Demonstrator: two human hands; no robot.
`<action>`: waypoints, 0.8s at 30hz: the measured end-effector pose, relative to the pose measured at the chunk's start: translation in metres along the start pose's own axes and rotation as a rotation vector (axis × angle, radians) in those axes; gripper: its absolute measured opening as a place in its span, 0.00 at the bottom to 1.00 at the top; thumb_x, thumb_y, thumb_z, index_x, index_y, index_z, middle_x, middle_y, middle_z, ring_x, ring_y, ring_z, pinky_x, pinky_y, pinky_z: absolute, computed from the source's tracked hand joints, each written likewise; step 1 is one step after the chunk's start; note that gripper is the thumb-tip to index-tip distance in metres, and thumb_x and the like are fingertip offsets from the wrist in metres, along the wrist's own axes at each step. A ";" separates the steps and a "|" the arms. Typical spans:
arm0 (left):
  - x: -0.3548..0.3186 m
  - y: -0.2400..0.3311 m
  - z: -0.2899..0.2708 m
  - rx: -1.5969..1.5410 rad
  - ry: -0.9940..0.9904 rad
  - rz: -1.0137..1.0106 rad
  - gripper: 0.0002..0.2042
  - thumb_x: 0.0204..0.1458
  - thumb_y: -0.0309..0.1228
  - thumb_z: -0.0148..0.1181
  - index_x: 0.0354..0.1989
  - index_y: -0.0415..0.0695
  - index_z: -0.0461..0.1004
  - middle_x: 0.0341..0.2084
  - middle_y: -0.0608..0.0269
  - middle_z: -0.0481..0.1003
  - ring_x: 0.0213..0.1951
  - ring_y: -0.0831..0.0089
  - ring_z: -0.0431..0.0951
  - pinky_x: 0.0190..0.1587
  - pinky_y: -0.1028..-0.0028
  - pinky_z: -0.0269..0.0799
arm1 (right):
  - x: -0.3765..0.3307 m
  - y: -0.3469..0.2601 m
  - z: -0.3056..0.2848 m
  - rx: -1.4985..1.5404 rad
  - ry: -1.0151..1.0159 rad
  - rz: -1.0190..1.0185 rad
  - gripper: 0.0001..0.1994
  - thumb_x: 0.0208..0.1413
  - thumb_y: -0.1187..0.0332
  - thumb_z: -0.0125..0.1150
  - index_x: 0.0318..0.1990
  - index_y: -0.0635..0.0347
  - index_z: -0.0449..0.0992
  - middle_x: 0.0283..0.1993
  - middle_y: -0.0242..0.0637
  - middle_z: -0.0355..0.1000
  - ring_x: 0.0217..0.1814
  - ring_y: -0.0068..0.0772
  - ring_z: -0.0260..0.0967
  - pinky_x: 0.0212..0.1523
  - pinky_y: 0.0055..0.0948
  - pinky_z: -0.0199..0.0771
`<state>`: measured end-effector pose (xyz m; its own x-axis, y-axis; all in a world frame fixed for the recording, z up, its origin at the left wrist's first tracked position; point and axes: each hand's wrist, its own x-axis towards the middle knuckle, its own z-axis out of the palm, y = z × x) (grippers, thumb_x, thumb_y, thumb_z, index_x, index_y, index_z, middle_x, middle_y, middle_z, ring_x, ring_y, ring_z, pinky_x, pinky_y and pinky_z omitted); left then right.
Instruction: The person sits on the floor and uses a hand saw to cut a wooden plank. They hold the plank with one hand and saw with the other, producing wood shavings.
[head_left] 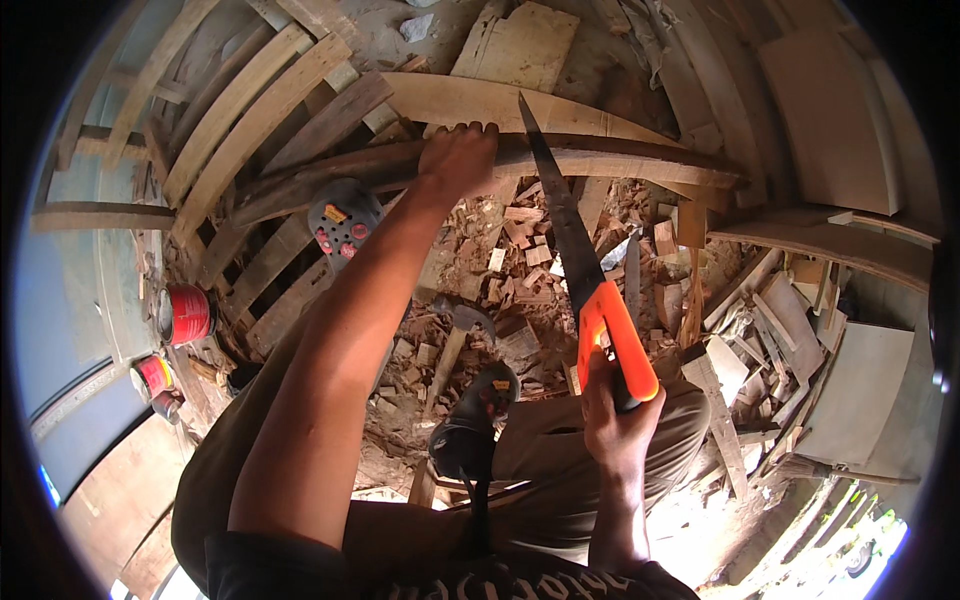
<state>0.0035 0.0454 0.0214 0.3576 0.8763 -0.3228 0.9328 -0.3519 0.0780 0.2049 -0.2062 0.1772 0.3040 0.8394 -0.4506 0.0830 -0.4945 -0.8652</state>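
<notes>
My left hand (458,162) grips a long dark wooden beam (640,160) that lies crosswise in front of me, its fingers wrapped over the top. In my right hand (618,418) is a hand saw (562,215), held by its orange and black handle. The blade points away from me and crosses the beam to the right of my left hand; its tip reaches past the beam's far side. Whether the teeth touch the wood I cannot tell. My left foot, in a dark clog (342,222), is up close to the beam.
Wood chips and offcuts (520,235) cover the ground below the beam. A wooden-handled tool (448,360) with a metal head lies near my other clog (490,392). Planks (255,110) lean at the left, near a red can (188,314). Boards (860,390) stand at the right.
</notes>
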 end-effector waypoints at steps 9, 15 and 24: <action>0.003 0.001 0.020 0.064 0.106 -0.030 0.34 0.43 0.46 0.72 0.54 0.40 0.67 0.48 0.51 0.75 0.53 0.57 0.77 0.56 0.58 0.71 | -0.035 0.000 -0.008 -0.178 0.028 -0.202 0.07 0.58 0.73 0.62 0.33 0.71 0.78 0.17 0.33 0.69 0.22 0.15 0.68 0.24 0.25 0.68; -0.004 0.007 0.006 0.012 0.098 0.008 0.22 0.52 0.32 0.61 0.55 0.37 0.69 0.49 0.47 0.76 0.54 0.57 0.77 0.56 0.59 0.72 | 0.072 0.000 0.050 -0.185 -0.041 -0.186 0.12 0.60 0.69 0.61 0.28 0.69 0.75 0.15 0.33 0.66 0.20 0.15 0.60 0.20 0.28 0.63; -0.003 0.010 0.000 -0.028 -0.004 -0.007 0.30 0.50 0.36 0.66 0.60 0.36 0.65 0.54 0.47 0.74 0.57 0.56 0.75 0.61 0.58 0.69 | 0.058 0.013 0.043 -0.214 0.002 -0.161 0.07 0.60 0.72 0.57 0.40 0.67 0.78 0.23 0.23 0.69 0.24 0.13 0.65 0.23 0.20 0.64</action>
<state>0.0118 0.0388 0.0229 0.3506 0.8775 -0.3271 0.9363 -0.3359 0.1023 0.1829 -0.1544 0.1306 0.2728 0.9108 -0.3100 0.3290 -0.3911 -0.8595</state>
